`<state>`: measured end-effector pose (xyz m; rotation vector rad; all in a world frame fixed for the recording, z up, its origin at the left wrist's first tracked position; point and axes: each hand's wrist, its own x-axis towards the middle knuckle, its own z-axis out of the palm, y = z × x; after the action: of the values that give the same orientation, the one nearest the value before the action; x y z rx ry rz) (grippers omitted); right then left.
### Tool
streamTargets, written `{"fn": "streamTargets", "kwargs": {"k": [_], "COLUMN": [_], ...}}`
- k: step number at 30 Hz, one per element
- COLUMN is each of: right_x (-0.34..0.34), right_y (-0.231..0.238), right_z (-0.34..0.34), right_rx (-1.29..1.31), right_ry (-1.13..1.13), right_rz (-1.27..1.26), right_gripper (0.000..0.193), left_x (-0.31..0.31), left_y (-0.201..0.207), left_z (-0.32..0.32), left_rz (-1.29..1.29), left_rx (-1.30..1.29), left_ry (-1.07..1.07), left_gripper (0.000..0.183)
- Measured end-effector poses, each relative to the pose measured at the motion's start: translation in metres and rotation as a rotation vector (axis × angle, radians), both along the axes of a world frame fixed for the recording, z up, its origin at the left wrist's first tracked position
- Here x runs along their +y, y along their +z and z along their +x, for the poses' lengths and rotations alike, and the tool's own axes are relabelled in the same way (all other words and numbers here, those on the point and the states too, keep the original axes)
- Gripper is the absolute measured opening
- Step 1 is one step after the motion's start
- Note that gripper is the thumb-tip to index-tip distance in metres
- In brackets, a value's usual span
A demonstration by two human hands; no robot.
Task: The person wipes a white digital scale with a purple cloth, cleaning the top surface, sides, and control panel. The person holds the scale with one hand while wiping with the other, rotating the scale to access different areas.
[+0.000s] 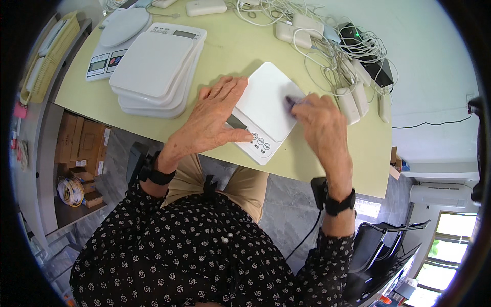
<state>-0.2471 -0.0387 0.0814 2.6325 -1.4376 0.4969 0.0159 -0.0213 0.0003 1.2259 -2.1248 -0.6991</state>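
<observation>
A white kitchen scale [268, 102] lies on the pale green table, turned at an angle, its display and buttons toward me. My left hand [217, 110] holds it along its left side: the fingers reach up the edge of the platform and the thumb rests by the buttons. Bunched in my right hand [325, 125] is a dark purple cloth [292, 102], pressed at the platform's right edge. The fingers of that hand are closed round the cloth and slightly smeared by motion.
A stack of white scales [153, 66] stands at the left, beside another scale with a round plate [125, 28]. White power banks [302, 33] and tangled white cables [327, 64] crowd the far right. A yellow basket [48, 66] sits on the left shelf. A black chair [376, 245] stands lower right.
</observation>
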Motion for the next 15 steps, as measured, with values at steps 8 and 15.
{"fn": "streamTargets", "kwargs": {"k": [8, 15], "right_x": [-0.06, -0.068], "right_y": [-0.019, -0.018], "right_z": [0.026, 0.046], "right_rx": [0.048, 0.019], "right_ry": [-0.07, 0.012], "right_rz": [-0.104, -0.078], "right_gripper": [0.008, 0.011], "left_x": [0.001, 0.002], "left_y": [0.01, 0.015], "left_z": [-0.001, -0.003], "left_rz": [0.046, 0.106], "left_rx": [0.006, -0.027], "left_ry": [-0.007, 0.018], "left_gripper": [0.114, 0.122]}}
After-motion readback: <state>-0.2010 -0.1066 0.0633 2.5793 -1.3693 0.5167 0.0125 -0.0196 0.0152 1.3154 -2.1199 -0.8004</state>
